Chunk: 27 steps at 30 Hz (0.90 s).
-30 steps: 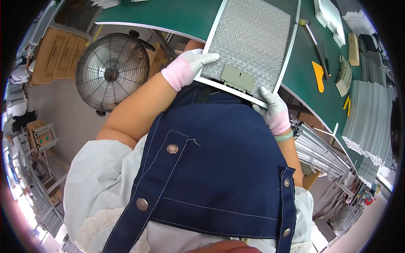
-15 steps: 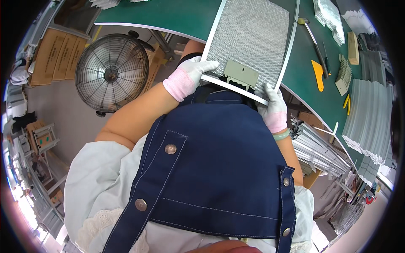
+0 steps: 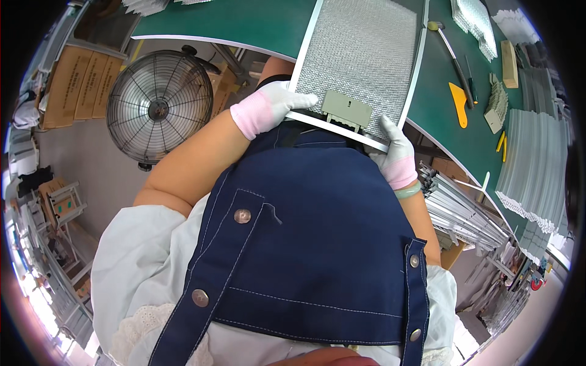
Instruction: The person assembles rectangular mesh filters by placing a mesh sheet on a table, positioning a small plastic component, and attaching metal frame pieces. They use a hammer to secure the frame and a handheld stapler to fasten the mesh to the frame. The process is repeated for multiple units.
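Observation:
A framed metal mesh filter panel (image 3: 360, 55) lies partly on the green table, its near end jutting past the table edge toward my body. My gloved left hand (image 3: 282, 104) grips the frame's near left corner, thumb lying over the mesh. On the near right corner my gloved right hand (image 3: 394, 149) is closed, thumb up along the inner side of the frame. Between the two thumbs a grey-green plastic latch piece (image 3: 347, 109) sits at the near frame bar, overlapping the mesh. The fingers under the frame are hidden.
On the green table (image 3: 244, 24) to the right lie a hammer (image 3: 450, 52), an orange scraper (image 3: 458, 105), a screwdriver (image 3: 470, 82), a row of grey-green plastic pieces (image 3: 496, 104) and yellow-handled pliers (image 3: 502, 145). Mesh sheets (image 3: 528, 171) are stacked beyond. A floor fan (image 3: 159, 110) stands left.
Both hands keep their grip on the panel corners. My left forearm has shifted slightly left, and the right thumb has moved slightly up and left along the frame.

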Motion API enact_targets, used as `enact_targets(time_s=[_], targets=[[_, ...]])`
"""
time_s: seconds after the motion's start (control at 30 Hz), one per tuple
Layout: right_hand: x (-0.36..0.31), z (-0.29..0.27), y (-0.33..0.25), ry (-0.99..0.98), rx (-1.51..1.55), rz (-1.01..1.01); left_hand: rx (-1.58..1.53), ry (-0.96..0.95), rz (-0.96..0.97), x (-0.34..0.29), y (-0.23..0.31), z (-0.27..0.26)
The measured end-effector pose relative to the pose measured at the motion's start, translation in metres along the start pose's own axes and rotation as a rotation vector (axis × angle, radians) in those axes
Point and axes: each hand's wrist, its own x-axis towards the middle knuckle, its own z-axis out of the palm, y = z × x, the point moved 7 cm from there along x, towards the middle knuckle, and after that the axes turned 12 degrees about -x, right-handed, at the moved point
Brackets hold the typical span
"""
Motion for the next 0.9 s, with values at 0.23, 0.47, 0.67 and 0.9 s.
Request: enact_targets(time_s=[0.23, 0.47, 0.67, 0.9], targets=[[0.006, -0.002, -0.003, -0.106, 0.04, -0.005, 0.504, -0.183, 0.52, -0.007, 0.008, 0.005], [0.006, -0.006, -0.005, -0.048, -0.002, -0.065, -0.214, -0.029, -0.103, 0.007, -0.012, 0.008], [0.012, -0.01, 0.001, -0.16, 0.024, -0.008, 0.088, -0.106, 0.029, 0.004, -0.008, 0.005], [-0.002, 0.001, -0.015, -0.098, -0.143, -0.156, -0.305, 0.031, -0.02, 0.008, 0.0, 0.006]])
